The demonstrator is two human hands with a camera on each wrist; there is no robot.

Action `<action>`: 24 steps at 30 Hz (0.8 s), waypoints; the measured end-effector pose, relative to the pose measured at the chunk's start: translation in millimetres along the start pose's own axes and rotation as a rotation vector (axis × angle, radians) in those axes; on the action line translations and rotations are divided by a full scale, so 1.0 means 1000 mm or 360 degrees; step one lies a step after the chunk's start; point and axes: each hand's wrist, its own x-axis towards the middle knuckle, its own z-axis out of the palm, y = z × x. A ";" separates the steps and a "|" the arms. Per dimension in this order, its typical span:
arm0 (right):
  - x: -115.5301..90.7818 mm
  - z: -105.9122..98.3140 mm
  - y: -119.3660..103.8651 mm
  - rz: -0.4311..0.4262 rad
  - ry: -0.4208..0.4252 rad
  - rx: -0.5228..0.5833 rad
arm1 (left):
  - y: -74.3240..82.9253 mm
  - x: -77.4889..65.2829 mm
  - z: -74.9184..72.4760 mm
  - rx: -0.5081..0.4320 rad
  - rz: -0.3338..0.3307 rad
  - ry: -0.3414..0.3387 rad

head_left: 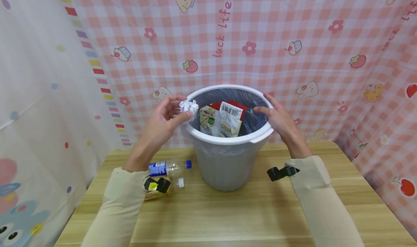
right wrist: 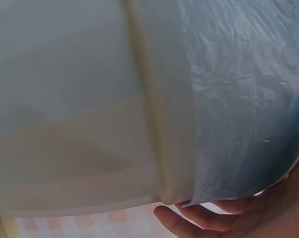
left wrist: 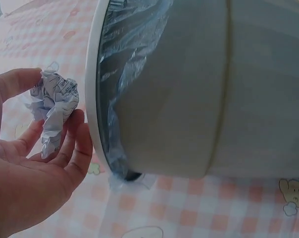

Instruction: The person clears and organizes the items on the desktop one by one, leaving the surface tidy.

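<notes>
A crumpled ball of printed white paper (head_left: 189, 109) is pinched between the thumb and fingers of my left hand (head_left: 164, 116), right at the left side of the bin's rim. The left wrist view shows the paper ball (left wrist: 55, 106) just outside the white rim (left wrist: 92, 84). My right hand (head_left: 280, 116) grips the right side of the grey trash bin (head_left: 224, 164), thumb over the rim and fingers down the outside, as the right wrist view shows from below. Inside the bin's dark liner (head_left: 251, 118) lie crumpled food wrappers (head_left: 224, 120), red, white and yellowish, one with a barcode.
Left of the bin, a clear plastic bottle (head_left: 174, 166) with a blue cap lies on the wooden table (head_left: 228, 218). Beside it lies another bottle with a white cap (head_left: 181, 183), partly hidden by my left wrist strap. A pink checked curtain (head_left: 208, 33) hangs behind.
</notes>
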 end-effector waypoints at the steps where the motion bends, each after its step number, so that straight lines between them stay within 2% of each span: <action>1: 0.000 0.000 0.000 0.0002 -0.0003 0.0007 | 0.001 0.001 0.002 -0.0011 0.0007 -0.0003; 5: 0.000 0.000 0.000 0.0011 -0.0005 0.0020 | 0.004 0.007 0.009 -0.0028 0.0002 -0.0028; 12: 0.000 0.000 -0.001 0.0013 -0.0005 0.0006 | 0.008 0.014 0.020 0.0087 -0.0083 0.0017; 17: -0.001 0.000 -0.001 0.0014 0.0001 0.0010 | 0.010 0.016 0.027 0.0129 -0.0123 0.0043; 24: -0.001 0.001 -0.001 0.0016 -0.0002 0.0020 | 0.007 0.014 0.032 0.0121 -0.0109 0.0051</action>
